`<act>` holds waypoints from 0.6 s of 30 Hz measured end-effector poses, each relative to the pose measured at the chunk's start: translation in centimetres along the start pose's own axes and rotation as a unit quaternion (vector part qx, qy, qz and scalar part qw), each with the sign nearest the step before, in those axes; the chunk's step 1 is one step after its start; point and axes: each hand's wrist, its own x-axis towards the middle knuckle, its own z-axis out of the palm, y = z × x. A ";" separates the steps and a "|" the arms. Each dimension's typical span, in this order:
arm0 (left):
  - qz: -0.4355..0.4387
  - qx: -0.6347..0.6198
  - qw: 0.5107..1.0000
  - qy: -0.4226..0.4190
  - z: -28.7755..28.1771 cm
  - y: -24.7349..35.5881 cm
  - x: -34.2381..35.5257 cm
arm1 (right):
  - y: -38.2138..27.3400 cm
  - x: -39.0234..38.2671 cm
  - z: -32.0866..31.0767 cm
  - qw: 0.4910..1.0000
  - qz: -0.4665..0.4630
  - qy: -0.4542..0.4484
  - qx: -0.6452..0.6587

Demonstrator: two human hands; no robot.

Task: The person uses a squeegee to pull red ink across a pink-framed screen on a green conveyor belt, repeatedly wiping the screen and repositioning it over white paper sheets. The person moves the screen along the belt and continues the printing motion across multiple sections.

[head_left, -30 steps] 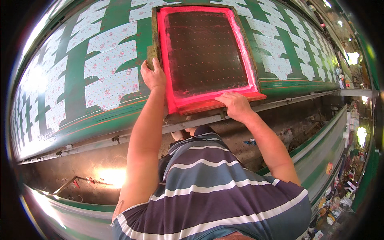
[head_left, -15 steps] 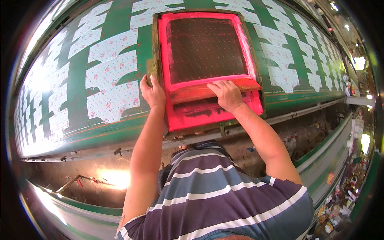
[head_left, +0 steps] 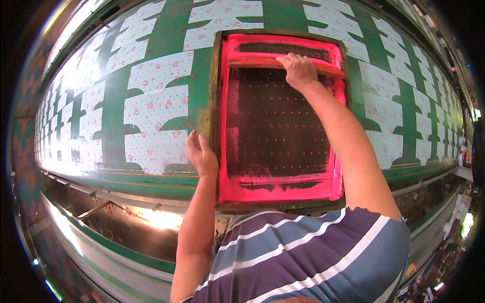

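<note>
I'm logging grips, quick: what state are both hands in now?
Left hand: at the wooden block; whether it grips cannot be told.
Right hand: closed on the red bar.

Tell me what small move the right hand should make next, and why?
Probably draw the red squeegee a little toward the near side: the right hand holds it close to the far end of the frame, and the dotted dark mesh lies on its near side.
</note>
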 end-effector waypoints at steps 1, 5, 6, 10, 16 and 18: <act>-0.002 0.005 1.000 0.003 -0.1 0.1 -0.1 | 0.9 1.4 0.7 1.000 -0.005 0.009 0.000; -0.022 -0.025 0.999 0.016 0.0 0.7 -0.6 | 3.4 6.8 -0.4 0.995 0.036 -0.082 0.050; -0.029 -0.045 0.998 0.018 0.3 0.9 -0.7 | 3.9 7.5 -1.1 0.993 0.048 -0.096 0.058; -0.018 -0.030 0.999 0.021 0.2 0.8 -0.7 | 5.4 8.6 -0.8 0.996 0.042 -0.072 0.043; -0.023 -0.003 1.000 -0.007 -0.2 0.9 -0.5 | 5.7 8.9 -1.2 0.990 0.020 -0.133 0.031; -0.029 -0.003 0.999 -0.012 -0.2 1.6 -0.7 | 5.3 9.1 -2.3 0.982 0.024 -0.186 0.034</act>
